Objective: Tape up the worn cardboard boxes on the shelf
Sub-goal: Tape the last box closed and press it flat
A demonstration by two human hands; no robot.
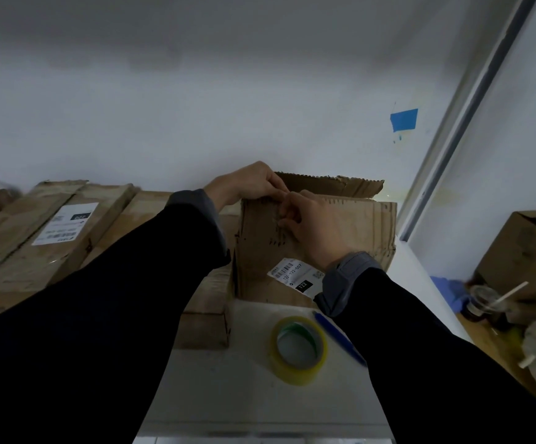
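Worn box [340,225] is standing upright on the shelf [244,379]. Both hands are meeting at its top front edge: left hand [247,184] pinching the rim, right hand [311,225] curling against the face. Tape roll [298,349] is lying before the box, nearer the right arm.

worn open cardboard box [340,225] on shelf [228,395]
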